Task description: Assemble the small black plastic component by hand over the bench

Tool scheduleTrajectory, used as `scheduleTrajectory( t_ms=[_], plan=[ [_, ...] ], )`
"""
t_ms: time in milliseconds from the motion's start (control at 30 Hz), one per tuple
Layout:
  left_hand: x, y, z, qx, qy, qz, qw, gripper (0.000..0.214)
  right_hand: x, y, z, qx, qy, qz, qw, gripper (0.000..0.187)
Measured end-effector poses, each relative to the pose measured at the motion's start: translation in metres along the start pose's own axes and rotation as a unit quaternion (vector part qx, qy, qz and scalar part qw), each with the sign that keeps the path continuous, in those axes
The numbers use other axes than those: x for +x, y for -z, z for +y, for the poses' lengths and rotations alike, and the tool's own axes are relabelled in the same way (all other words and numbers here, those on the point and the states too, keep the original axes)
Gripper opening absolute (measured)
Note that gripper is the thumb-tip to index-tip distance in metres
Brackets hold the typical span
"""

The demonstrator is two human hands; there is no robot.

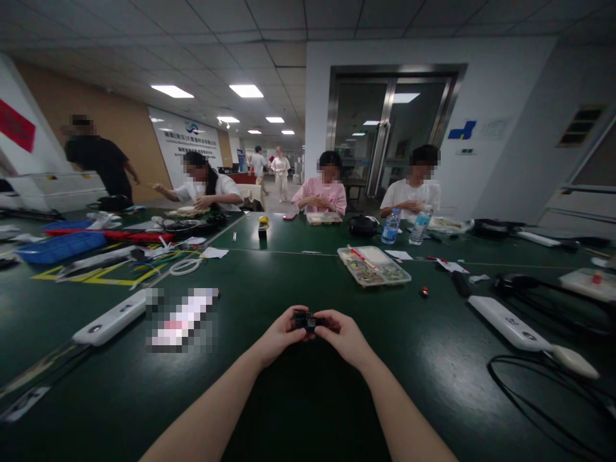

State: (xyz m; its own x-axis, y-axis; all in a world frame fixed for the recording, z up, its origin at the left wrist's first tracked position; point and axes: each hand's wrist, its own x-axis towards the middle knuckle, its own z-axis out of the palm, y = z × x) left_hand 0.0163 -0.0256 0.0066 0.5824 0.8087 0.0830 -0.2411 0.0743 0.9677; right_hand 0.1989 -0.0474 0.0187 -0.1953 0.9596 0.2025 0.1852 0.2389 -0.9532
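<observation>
Between my two hands is a small black object (310, 321), block-like with dark edges; its kind is too small to make out. My left hand (285, 330) grips its left end between thumb and fingers. From the other side, my right hand (341, 330) pinches the right end. Both hands are held close together just above the dark green table (240, 308). Parts of the object are covered by my fingertips. A clear lidded food tray (385, 276) with red-tipped chopsticks (362, 256) lies ahead and to the right of my hands.
A blurred-out phone-like item (185, 319) and a white power strip (115, 317) lie left. On the right are another power strip (510, 322) and black cable (524, 398). Two water bottles (391, 226) stand farther back. Several people sit across the table. A blue basket (62, 247) is far left.
</observation>
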Motion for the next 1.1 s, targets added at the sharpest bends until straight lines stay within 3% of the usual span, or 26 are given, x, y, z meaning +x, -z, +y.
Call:
scheduleTrajectory(
  t_ms=[667,1100],
  plan=[
    [-0.0018,-0.0045,0.0074,0.026,0.012,0.045,0.999,0.048,-0.0023,0.0003,-0.0074,-0.012,0.016,0.001,1.000,0.024],
    [-0.0005,-0.0035,0.0063,0.051,0.015,0.020,0.998,0.043,-0.0011,-0.0024,-0.0001,-0.083,0.029,0.014,0.996,0.024]
  ],
)
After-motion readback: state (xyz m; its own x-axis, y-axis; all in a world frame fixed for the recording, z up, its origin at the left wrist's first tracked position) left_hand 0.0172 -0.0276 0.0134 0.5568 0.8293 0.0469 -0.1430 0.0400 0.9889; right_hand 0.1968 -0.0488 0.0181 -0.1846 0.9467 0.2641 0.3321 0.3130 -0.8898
